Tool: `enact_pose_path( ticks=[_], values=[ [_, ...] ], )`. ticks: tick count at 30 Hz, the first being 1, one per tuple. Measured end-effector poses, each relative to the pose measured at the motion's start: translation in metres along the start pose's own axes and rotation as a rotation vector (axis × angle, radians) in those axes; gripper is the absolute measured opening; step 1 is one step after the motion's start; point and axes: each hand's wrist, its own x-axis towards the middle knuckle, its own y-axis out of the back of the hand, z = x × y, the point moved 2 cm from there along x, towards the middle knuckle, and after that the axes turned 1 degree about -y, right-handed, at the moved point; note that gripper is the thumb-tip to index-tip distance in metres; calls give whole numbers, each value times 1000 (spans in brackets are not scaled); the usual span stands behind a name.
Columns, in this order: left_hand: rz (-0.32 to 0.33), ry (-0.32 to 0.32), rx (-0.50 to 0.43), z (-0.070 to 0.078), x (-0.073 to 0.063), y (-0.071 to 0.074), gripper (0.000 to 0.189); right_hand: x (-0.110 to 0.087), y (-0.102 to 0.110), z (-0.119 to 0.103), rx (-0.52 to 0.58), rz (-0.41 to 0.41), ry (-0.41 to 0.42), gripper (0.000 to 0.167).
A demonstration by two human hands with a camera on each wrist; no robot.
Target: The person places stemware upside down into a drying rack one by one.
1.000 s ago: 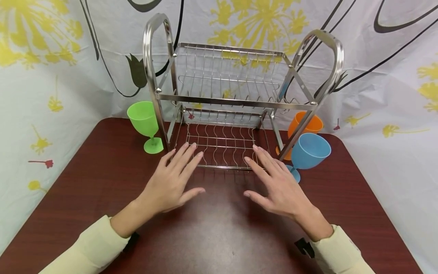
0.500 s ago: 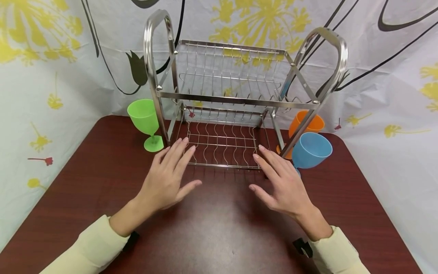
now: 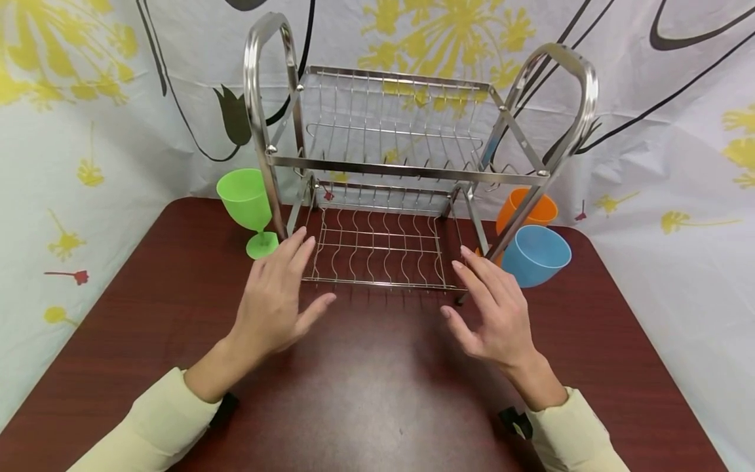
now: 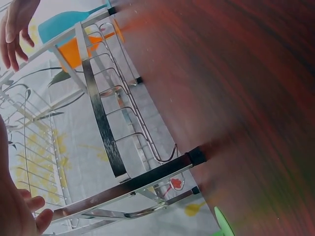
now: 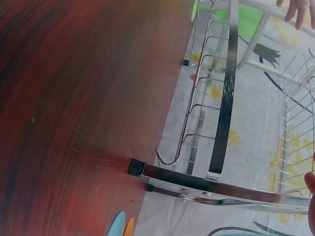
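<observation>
A two-tier metal dish rack (image 3: pixel 407 172) stands at the back of the table. In the head view my left hand (image 3: pixel 271 301) hovers before its left front leg, fingers extended and thumb spread, holding nothing. Opposite it, my right hand (image 3: pixel 498 308) hangs before the right front leg, also with fingers extended and nothing held. A green goblet (image 3: pixel 244 200) stands upright left of the rack. To the right are a blue goblet (image 3: pixel 535 255), its stem hidden by my right hand, and an orange goblet (image 3: pixel 537 208), partly hidden behind the rack leg and the blue goblet.
The dark red-brown tabletop (image 3: pixel 377 393) spreads in front of the rack. A white cloth (image 3: pixel 118 151) printed with yellow flowers hangs close behind and along both sides. In the left wrist view, black caps (image 4: pixel 197 156) cover the rack's feet.
Both hands have moved apart, the left one leftward and the right one rightward. My right hand now covers the blue goblet's stem and base. Rack and goblets stay put.
</observation>
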Motion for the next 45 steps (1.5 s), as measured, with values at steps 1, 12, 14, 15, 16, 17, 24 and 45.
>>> enact_pose_path(
  ticks=[1,12,14,15,16,17,24,45],
  values=[
    [9,8,-5,0,0,1,73,0,0,0,1,18,-5,58],
    [130,13,-41,-5,4,3,68,-5,4,6,-58,151,-124,59],
    [145,10,-35,-5,5,4,67,-5,4,7,-59,171,-149,59],
    [152,11,-32,-5,5,4,67,-5,5,8,-59,179,-160,59],
    [159,12,-30,-5,6,4,66,-5,5,8,-58,185,-171,59],
    [169,14,-30,-5,6,5,66,-5,5,9,-56,194,-177,59],
    [212,48,-14,-6,7,8,63,-6,6,11,-50,216,-211,59],
    [195,275,-159,-16,10,11,67,-14,19,28,-86,299,-471,59]
  ],
)
